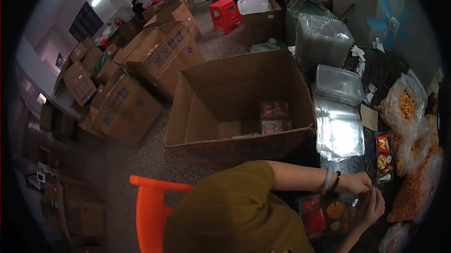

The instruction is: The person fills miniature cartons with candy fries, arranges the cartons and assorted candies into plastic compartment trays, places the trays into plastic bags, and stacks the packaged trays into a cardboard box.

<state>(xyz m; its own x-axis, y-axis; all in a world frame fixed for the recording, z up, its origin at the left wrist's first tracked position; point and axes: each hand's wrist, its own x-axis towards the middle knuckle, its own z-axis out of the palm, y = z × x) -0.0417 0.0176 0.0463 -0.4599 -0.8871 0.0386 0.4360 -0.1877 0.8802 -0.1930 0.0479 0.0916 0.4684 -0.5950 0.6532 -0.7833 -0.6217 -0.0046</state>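
Note:
My left hand [359, 183], with a pale bangle and a dark beaded bracelet on its wrist, has its fingers pressed together. Its fingertips meet those of my right hand [374, 204], which is also closed in a pinch. Whatever is between them is too small to make out. Just below and left of the hands lies a clear package [346, 215] with a red piece [314, 221] and an orange disc [334, 210]. Above the hands is a printed card [384, 158] with small coloured food-like pieces.
An open carton [202, 107] holds packed boxes [276, 109]. Clear plastic trays [324, 39] and shiny clear sheets [339, 128] stand beyond my left arm. Bags of small orange pieces [408, 196] lie at the right. A red stool [225, 14], cartons and a distant person [138, 7] are behind.

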